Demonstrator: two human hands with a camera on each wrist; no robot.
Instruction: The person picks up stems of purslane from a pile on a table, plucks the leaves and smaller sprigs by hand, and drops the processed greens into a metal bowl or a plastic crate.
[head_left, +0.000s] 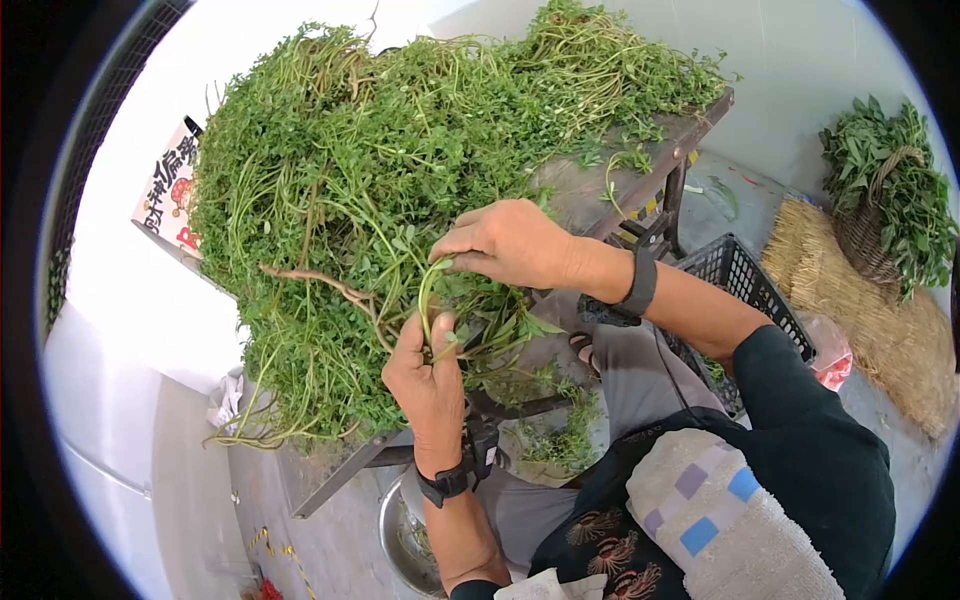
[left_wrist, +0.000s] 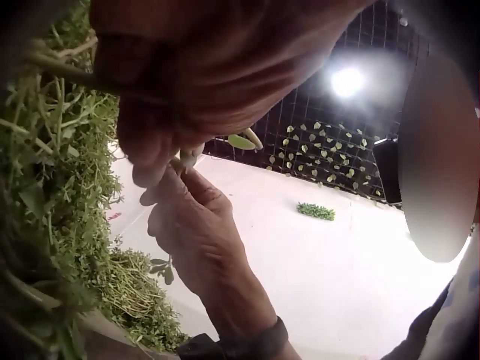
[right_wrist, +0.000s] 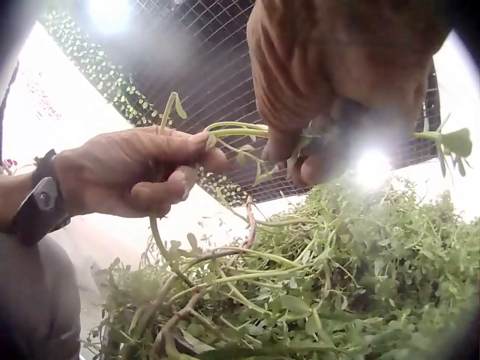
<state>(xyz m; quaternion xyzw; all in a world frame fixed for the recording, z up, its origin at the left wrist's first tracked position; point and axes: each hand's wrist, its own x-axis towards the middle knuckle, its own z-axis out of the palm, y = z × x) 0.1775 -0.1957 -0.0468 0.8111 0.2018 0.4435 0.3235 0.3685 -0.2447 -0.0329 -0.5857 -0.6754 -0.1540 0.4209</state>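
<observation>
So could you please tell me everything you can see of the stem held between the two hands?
The stem is thin, pale green and soft-looking, bent into an arch, with small oval leaves. The left hand pinches its lower end, the right hand its upper end. It is held just above the big heap of greens on the table, and looks fresh and unbroken.

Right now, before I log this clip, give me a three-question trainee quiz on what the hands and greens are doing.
1. True or false: both hands pinch the same green stem.
2. Multiple choice: the big pile of greens lies on A) a wooden table, B) the floor, C) a black crate.
3. Fill in: at the far right, more greens fill a woven ____.

Key
1. True: the left hand and right hand each pinch it, at the pile's near edge.
2. A: the wooden table.
3. basket, standing on a straw bundle.
</observation>
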